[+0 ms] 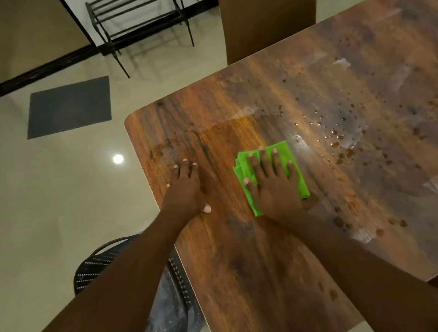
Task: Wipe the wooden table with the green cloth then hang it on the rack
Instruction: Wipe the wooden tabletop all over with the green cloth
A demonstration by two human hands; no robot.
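Observation:
A folded green cloth (285,152) lies flat on the wooden table (257,261), near its left end. My right hand (273,183) presses down on the cloth, fingers spread over it. My left hand (185,190) rests flat on the bare wood by the table's left edge, holding nothing. A wet smear marks the wood beyond both hands. Droplets and smudges (338,143) dot the table to the right of the cloth. The black metal rack (138,14) stands on the floor by the far wall.
A brown chair (267,4) is pushed against the table's far side. A dark floor mat (69,107) lies on the tiled floor at the left. A black perforated chair (103,263) stands under my left arm by the table's near-left edge.

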